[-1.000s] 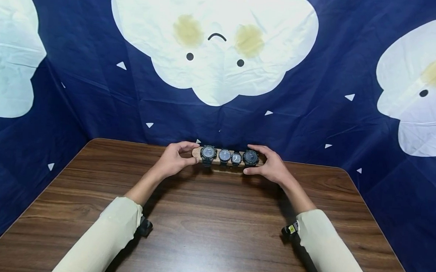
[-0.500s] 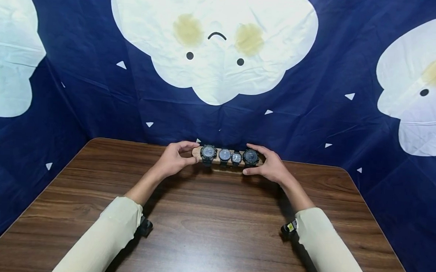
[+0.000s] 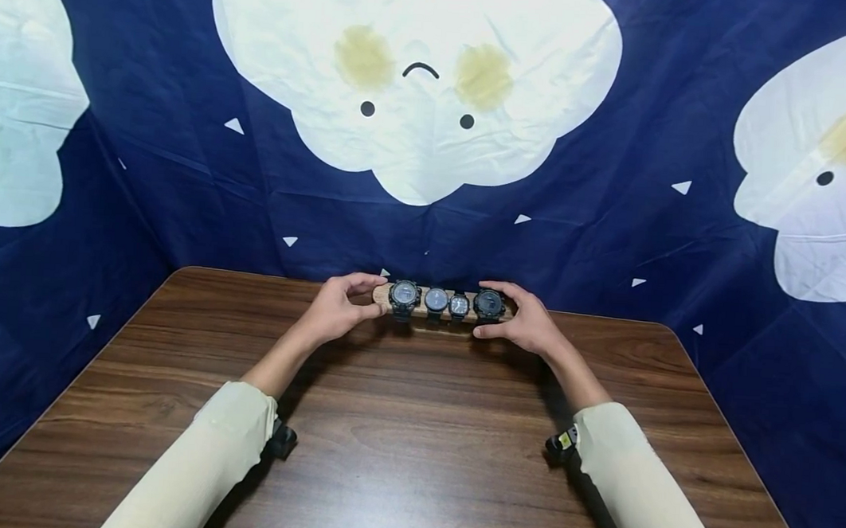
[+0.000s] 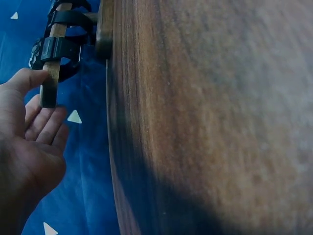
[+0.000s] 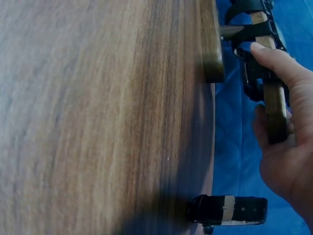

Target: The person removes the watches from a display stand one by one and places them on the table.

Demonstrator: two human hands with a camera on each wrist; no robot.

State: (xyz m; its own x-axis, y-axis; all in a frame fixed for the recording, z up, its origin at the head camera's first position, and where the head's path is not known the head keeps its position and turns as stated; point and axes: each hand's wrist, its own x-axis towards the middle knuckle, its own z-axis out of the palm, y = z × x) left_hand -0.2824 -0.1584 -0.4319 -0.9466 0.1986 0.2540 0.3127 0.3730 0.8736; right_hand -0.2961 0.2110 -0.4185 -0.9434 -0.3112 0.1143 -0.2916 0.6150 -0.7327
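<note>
In the head view, a wooden watch stand (image 3: 381, 295) stands at the table's far edge, its crossbar wearing several black watches. My left hand (image 3: 338, 307) pinches the bar's left end, thumb in front and fingers behind, beside a large round watch (image 3: 405, 294). At the other end, my right hand (image 3: 527, 324) grips the bar around another bulky watch (image 3: 489, 304); its thumb lies over the strap in the right wrist view. Two smaller watches, one round (image 3: 435, 300) and one squarish (image 3: 459, 305), sit between. The stand's base (image 5: 212, 49) rests on the wood below the bar.
A further black strapped item, looking like a watch (image 5: 249, 210), lies by the table edge in the right wrist view. The brown wooden table (image 3: 399, 454) meets a dark blue cloth (image 3: 218, 197) with cloud prints behind and at both sides.
The rightmost watch has shifted slightly right along the bar, toward my right palm. Both hands otherwise keep their places.
</note>
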